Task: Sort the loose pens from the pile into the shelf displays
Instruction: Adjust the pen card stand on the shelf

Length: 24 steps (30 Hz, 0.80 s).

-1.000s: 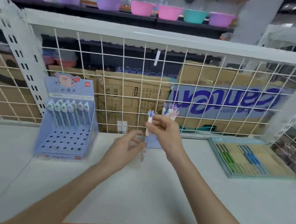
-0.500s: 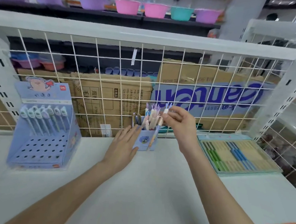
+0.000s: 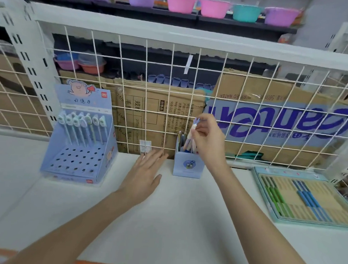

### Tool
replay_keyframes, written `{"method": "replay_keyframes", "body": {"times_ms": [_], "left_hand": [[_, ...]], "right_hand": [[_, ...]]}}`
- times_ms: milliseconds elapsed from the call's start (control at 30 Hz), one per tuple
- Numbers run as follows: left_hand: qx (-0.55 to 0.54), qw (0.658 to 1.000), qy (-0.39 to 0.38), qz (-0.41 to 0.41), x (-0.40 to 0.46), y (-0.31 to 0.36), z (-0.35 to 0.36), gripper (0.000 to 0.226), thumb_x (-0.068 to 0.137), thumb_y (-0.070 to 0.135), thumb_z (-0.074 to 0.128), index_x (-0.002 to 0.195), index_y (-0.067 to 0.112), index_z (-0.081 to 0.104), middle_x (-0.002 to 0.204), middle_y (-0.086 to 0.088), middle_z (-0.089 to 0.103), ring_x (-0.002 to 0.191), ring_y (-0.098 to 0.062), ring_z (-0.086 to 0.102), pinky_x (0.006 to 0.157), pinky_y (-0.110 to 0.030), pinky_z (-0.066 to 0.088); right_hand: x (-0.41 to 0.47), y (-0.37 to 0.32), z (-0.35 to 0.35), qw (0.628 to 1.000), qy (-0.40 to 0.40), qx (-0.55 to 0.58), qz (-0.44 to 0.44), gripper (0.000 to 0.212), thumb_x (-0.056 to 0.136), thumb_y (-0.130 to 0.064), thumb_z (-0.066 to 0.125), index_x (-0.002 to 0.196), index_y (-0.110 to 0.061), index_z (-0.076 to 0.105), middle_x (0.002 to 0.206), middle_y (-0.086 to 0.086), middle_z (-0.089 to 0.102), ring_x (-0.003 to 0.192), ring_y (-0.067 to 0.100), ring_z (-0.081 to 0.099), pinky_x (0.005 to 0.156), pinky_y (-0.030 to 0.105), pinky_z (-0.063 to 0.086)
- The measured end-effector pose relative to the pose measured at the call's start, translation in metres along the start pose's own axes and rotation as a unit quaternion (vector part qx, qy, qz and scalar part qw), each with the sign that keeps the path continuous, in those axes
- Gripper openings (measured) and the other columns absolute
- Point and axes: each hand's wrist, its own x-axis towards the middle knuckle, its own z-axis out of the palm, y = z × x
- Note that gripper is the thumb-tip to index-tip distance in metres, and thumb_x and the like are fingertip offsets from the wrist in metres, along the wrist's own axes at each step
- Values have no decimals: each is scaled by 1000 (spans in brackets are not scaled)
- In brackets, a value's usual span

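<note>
Your right hand [image 3: 206,140] had lowered, pinching a white blue-topped pen [image 3: 191,130] over the small blue cardboard pen cup [image 3: 188,166]. Your left hand [image 3: 144,175] stayed flat, fingers straight, empty.

Smooth matt white shelf [image 3: 174,222]; white-coated wire grid [image 3: 171,87]; printed card pen stand [image 3: 77,147]; rough brown cardboard boxes [image 3: 154,110]; glossy plastic bowls [image 3: 180,4].

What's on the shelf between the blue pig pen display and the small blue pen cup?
Head view: only the left hand, fingers flat on the white shelf, lies between the pig pen display and the pen cup.
</note>
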Motion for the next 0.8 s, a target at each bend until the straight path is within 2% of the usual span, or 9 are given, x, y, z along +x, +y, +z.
{"method": "replay_keyframes", "body": {"times_ms": [67,133,200,233,300,467,600,700,800], "left_hand": [[0,1000,-8,-8,-4,0,1,56,99,20,39,149,22,12,157,4,8,145,-14,2,109,-23,-11],[1,1000,-12,-19,-6,1,3,56,100,22,36,149,24,9,157,5,6,144,-12,0,109,-23,-11],[-2,1000,-11,-25,-7,2,6,56,100,22,35,149,24,8,157,6,5,144,-12,-1,109,-22,-11],[-4,1000,-10,-26,-9,3,7,56,100,23,34,149,24,8,157,6,4,144,-12,-2,109,-22,-11],[-7,1000,-13,-27,-13,4,9,55,100,23,34,149,24,8,157,6,4,144,-12,-3,110,-23,-11],[-30,999,-9,-20,-22,0,11,55,100,21,37,148,23,13,157,3,7,145,-15,2,108,-24,-11],[-48,999,14,-13,-33,-11,5,54,100,18,38,148,23,15,157,2,9,145,-16,3,108,-23,-11],[-56,998,34,-22,-49,-30,-9,54,99,18,39,148,25,15,156,4,8,145,-16,3,111,-24,-9],[-63,995,59,-44,-77,-63,-26,54,98,19,42,147,26,19,155,4,15,144,-16,10,116,-31,1]], "right_hand": [[1,0,1,998,-27,-51,-17,18,91,-9,57,108,-13,60,89,-3,62,80,8,55,67,3,42],[4,3,1,991,-46,-118,-51,13,92,-17,57,100,-13,67,91,0,67,82,12,57,79,15,43],[5,10,4,976,-66,-194,-76,13,91,-20,59,94,-14,70,98,-1,67,97,15,55,92,24,27],[5,14,5,971,-66,-215,-82,13,90,-19,60,93,-14,71,102,0,65,105,16,51,89,22,18],[3,19,7,968,-44,-229,-89,12,88,-17,63,91,-12,73,107,3,62,113,20,47,85,20,11],[-5,17,12,963,-3,-250,-100,10,82,-10,67,90,-11,72,118,10,57,122,30,44,95,33,19],[-20,7,23,965,-1,-257,-62,46,84,-13,66,128,-20,54,148,8,33,139,26,26,109,44,20],[-45,-10,51,961,12,-249,-117,55,83,-8,66,134,-18,48,149,10,33,139,28,27,111,44,18],[-75,-35,96,964,-24,-206,-165,58,79,0,62,133,-13,48,146,13,37,136,27,29,107,48,27]]}}
